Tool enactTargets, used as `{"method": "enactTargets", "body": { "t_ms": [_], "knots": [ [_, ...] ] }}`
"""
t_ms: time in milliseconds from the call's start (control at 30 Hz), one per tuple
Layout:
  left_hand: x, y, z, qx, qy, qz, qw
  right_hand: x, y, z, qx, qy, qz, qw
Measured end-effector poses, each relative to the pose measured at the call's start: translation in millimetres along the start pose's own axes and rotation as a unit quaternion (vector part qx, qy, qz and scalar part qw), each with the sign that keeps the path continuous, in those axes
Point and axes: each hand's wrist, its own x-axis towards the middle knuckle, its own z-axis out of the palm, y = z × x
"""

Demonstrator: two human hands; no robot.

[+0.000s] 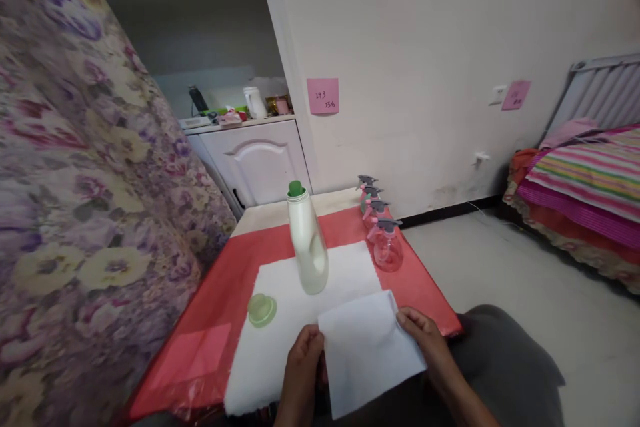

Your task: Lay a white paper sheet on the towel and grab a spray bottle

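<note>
The bottle (313,275), a pale green container with a side handle, stands upright on the white cloth (273,363) near the middle of the table (215,287). Its neck is uncapped, and a darker green spout (295,189) projects from the opening. The walls are opaque; the contents cannot be determined. The light green cap (261,309) rests on the left part of the white cloth, apart from the bottle.

Several spray bottles (389,253) stand in a row along the right edge of the table, running toward the far right corner. At least four grey trigger heads are visible. The nearest unit has transparent pink walls; any liquid level is unclear. A white pitcher (256,104) stands on the cabinet shelf (273,121) beyond the table.

The white sheet (370,355) is between both hands at the near edge of the table, toward the right corner, nearer to the person than the bottle. Left hand (303,361): raised from below, thumb facing inward, fingers pinching the left side of the sheet. Right hand (424,333): forearm angled in from the lower right, fingers pinching the right side below the upper corner. The sheet spans the gap, slightly tilted.
</note>
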Motion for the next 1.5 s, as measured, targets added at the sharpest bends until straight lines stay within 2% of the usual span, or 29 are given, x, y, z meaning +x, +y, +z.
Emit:
{"method": "enactTargets", "body": {
  "t_ms": [167, 233, 300, 367, 433, 533, 600, 667, 767, 933, 1033, 1133, 1233, 1367, 1500],
  "knots": [
    [10, 10, 16.9, 0.032, -0.045, 0.008, 0.998, 16, -20, -21, -0.068, -0.004, -0.041, 0.997],
    [15, 18, 26.9, 0.039, -0.058, 0.03, 0.997, 22, -29, -29, -0.094, -0.001, -0.067, 0.993],
    [19, 26, 36.0, 0.082, -0.062, 0.082, 0.991, 28, -38, -36, -0.116, 0.006, -0.095, 0.989],
    [22, 32, 42.6, 0.159, -0.067, 0.165, 0.971, 32, -48, -44, -0.136, 0.015, -0.127, 0.982],
    [26, 33, 46.7, 0.232, -0.086, 0.281, 0.927, 35, -55, -51, -0.149, 0.022, -0.162, 0.975],
    [34, 17, 49.6, 0.303, -0.129, 0.462, 0.823, 38, -56, -65, -0.183, 0.042, -0.225, 0.956],
    [40, -1, 50.3, 0.345, -0.139, 0.528, 0.763, 39, -49, -76, -0.243, 0.065, -0.255, 0.934],
    [45, -17, 50.8, 0.394, -0.149, 0.536, 0.731, 39, -38, -88, -0.299, 0.089, -0.262, 0.913],
    [48, -28, 51.8, 0.457, -0.165, 0.51, 0.71, 37, -25, -103, -0.32, 0.133, -0.254, 0.903],
    [54, -14, 66.8, 0.468, -0.124, 0.497, 0.72, 35, -18, -114, -0.306, 0.216, -0.254, 0.892],
    [63, -10, 91.7, 0.496, -0.142, 0.505, 0.691, 38, -17, -116, -0.288, 0.25, -0.25, 0.89],
    [74, -17, 119.3, 0.555, -0.188, 0.48, 0.653, 40, -15, -118, -0.27, 0.263, -0.241, 0.894],
    [84, -29, 135.0, 0.596, -0.216, 0.439, 0.637, 39, -15, -119, -0.252, 0.266, -0.228, 0.902],
    [91, -38, 134.6, 0.619, -0.227, 0.43, 0.616, 39, -20, -115, -0.227, 0.272, -0.209, 0.911],
    [92, -36, 134.6, 0.621, -0.224, 0.433, 0.614, 39, -24, -112, -0.198, 0.268, -0.2, 0.921]
  ]
}}
